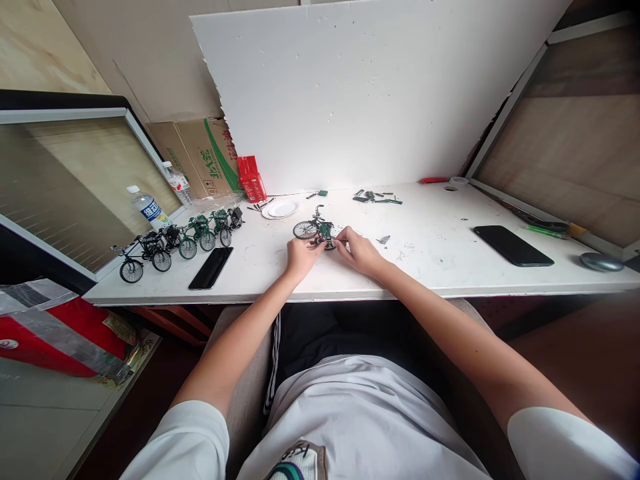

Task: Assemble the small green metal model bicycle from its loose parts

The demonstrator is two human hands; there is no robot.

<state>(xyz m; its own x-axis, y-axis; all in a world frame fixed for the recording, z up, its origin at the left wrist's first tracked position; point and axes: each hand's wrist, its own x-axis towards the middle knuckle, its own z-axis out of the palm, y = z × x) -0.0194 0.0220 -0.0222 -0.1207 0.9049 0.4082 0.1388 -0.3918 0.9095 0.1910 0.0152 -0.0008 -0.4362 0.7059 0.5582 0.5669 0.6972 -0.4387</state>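
Note:
A small model bicycle (pixel 306 230) with black wheels and a dark green frame stands on the white table between my hands, its handlebar pointing away from me. My left hand (pixel 303 256) grips its lower near side, fingers closed around the frame near the rear wheel. From the other side, my right hand (pixel 361 251) pinches at the rear wheel with thumb and forefinger; whether a small part is between those fingertips is too small to see. Past the bicycle lie loose dark green parts (pixel 375 197) and a small green piece (pixel 323 193).
Several finished-looking model bicycles (pixel 203 233) stand at the left, beside a black phone (pixel 211 268) and plastic bottles (pixel 150 208). White plates (pixel 281 209) and a red box (pixel 251 179) sit behind. Rightward lie another phone (pixel 513 245), a red cutter (pixel 434 180) and a round grey object (pixel 601 261).

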